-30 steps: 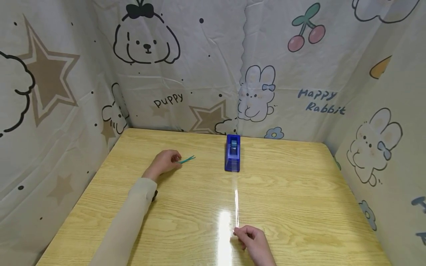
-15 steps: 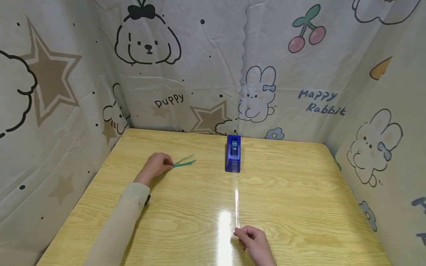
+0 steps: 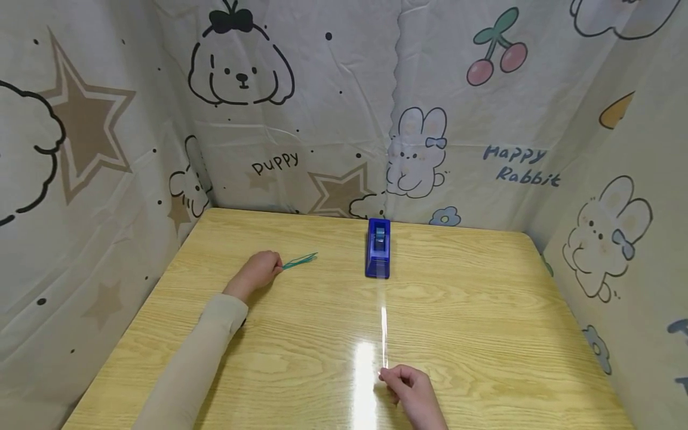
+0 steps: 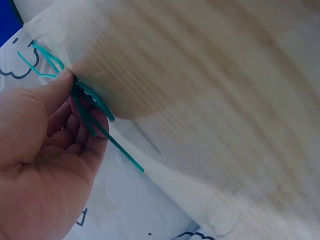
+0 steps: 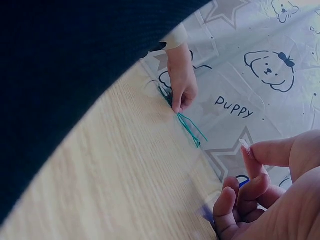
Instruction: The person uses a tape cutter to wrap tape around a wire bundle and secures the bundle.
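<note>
Head view: left hand (image 3: 255, 273) pinches a bundle of green strands (image 3: 301, 260) over the wooden table (image 3: 484, 328); blue tape dispenser (image 3: 378, 248) stands near the table's far edge; right hand (image 3: 415, 391) pinches the end of clear tape (image 3: 384, 328) extending from the dispenser.

Legible lettering, all on the white, creased, cartoon-printed hanging (image 3: 322, 119). Head view, directions from centre: at 10 o'clock, the slanting black single-line word "PUPPY" (image 3: 275, 163); between 2 and 3 o'clock, the blue-grey two-line words "Happy Rabbit" (image 3: 521, 166), "Happy" uppermost; between 3 and 4 o'clock, blue-grey characters (image 3: 678, 327) cut off at the margin, unreadable. Right wrist view: "PUPPY" recurs, slightly above 3 o'clock, running tilted.
</note>
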The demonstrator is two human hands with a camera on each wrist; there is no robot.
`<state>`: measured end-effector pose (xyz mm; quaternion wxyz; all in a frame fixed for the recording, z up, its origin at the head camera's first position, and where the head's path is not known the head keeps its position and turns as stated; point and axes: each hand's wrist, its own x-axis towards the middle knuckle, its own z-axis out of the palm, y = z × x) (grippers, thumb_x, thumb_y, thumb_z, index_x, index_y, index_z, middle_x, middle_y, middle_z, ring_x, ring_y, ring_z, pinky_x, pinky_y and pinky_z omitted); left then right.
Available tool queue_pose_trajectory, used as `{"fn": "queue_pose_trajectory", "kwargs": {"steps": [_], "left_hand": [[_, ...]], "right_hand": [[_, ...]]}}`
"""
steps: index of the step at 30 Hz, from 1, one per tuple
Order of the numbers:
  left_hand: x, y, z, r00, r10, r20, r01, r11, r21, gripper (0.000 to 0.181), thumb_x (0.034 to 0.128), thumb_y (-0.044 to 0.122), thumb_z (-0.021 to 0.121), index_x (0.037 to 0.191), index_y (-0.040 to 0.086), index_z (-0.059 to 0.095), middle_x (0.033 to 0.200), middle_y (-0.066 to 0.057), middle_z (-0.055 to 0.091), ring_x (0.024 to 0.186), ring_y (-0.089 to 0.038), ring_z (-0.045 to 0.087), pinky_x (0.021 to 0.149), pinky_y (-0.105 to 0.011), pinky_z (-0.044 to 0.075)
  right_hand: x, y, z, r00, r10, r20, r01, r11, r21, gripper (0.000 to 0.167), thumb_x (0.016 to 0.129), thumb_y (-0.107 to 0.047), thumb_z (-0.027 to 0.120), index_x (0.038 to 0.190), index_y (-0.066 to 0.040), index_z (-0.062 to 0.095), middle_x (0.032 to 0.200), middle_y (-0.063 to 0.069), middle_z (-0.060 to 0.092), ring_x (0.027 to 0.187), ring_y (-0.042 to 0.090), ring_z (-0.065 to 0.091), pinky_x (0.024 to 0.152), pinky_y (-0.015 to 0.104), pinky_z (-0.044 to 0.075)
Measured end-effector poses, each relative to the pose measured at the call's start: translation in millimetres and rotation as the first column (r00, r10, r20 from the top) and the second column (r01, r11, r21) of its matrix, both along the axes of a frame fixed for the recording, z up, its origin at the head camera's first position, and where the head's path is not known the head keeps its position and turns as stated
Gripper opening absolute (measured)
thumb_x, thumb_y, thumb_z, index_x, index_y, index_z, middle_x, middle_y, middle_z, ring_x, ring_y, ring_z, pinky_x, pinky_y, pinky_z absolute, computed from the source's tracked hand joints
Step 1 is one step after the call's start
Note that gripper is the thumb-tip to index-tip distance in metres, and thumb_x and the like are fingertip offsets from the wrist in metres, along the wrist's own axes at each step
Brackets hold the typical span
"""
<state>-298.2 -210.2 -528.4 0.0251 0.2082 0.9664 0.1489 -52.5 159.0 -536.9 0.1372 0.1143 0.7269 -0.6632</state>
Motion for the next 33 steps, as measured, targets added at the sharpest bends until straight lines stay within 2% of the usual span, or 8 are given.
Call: {"fn": "queue_pose_trajectory", "kwargs": {"steps": [5,12,16,22,28,30,33], "left_hand": [[0.7,1.3,-2.1,0.997,-0.064,-0.031,0.062,0.997,-0.056,0.011,0.1026,0.008,0.063,0.096,0.000,0.066,0.090,-0.012,0.067,0.087,-0.030,0.065,0.084,-0.046,0.055],[5.7,0.5,-0.4,0.995,-0.097,-0.008,0.097,0.994,-0.053,0.010,0.1035,0.005,0.060,0.098,-0.002,0.064,0.091,-0.012,0.066,0.088,-0.030,0.062,0.086,-0.046,0.053],[7.8,0.8,-0.1,0.996,-0.089,-0.010,0.089,0.996,-0.026,0.010,0.1040,0.006,0.059,0.099,-0.001,0.062,0.092,-0.012,0.064,0.089,-0.029,0.060,0.087,-0.047,0.052],[7.9,1.3,1.6,0.999,-0.040,-0.016,0.040,0.999,0.023,0.011,0.1050,0.009,0.059,0.103,-0.002,0.061,0.095,-0.013,0.063,0.091,-0.030,0.060,0.086,-0.047,0.052],[8.1,0.6,6.3,0.998,0.000,0.055,-0.007,0.990,0.139,0.012,0.1061,0.010,0.058,0.106,-0.002,0.061,0.098,-0.013,0.064,0.093,-0.029,0.063,0.087,-0.047,0.053],[7.7,0.1,6.9,0.997,0.005,0.072,-0.017,0.987,0.158,0.012,0.1066,0.010,0.057,0.106,-0.001,0.060,0.100,-0.014,0.065,0.094,-0.029,0.064,0.087,-0.047,0.053],[6.8,-0.8,6.5,0.997,-0.001,0.079,-0.013,0.985,0.173,0.013,0.1070,0.010,0.056,0.107,-0.001,0.061,0.102,-0.015,0.066,0.096,-0.030,0.065,0.089,-0.048,0.053]], "right_hand": [[0.2,0.0,1.1,1.000,-0.007,-0.005,0.007,1.000,0.005,0.031,0.099,-0.014,0.068,0.092,0.015,0.066,0.086,0.005,0.069,0.067,0.010,0.054,0.061,0.023,0.048],[2.0,-0.1,1.5,1.000,0.005,-0.015,-0.005,1.000,0.008,0.031,0.100,-0.012,0.068,0.090,0.018,0.063,0.089,0.003,0.072,0.076,0.009,0.059,0.062,0.022,0.049],[1.8,-0.4,-0.4,1.000,0.001,-0.018,-0.001,1.000,0.014,0.029,0.100,-0.010,0.067,0.088,0.016,0.063,0.089,0.004,0.072,0.075,0.008,0.059,0.061,0.022,0.049],[1.3,-0.4,-1.9,1.000,-0.012,-0.021,0.012,1.000,0.012,0.031,0.100,-0.009,0.067,0.091,0.020,0.062,0.090,0.005,0.073,0.075,0.008,0.059,0.061,0.022,0.049],[1.2,0.0,-0.2,1.000,-0.013,-0.023,0.014,1.000,0.009,0.027,0.099,-0.010,0.067,0.088,0.015,0.065,0.088,0.002,0.072,0.073,0.008,0.058,0.061,0.022,0.049],[1.2,-0.1,0.8,1.000,-0.012,-0.024,0.012,1.000,0.012,0.025,0.099,-0.010,0.068,0.087,0.012,0.066,0.088,0.002,0.072,0.072,0.007,0.057,0.061,0.021,0.049],[1.4,0.0,1.3,0.999,-0.016,-0.029,0.016,1.000,0.007,0.026,0.099,-0.010,0.068,0.087,0.014,0.066,0.088,0.003,0.072,0.072,0.008,0.057,0.061,0.021,0.049]]}}
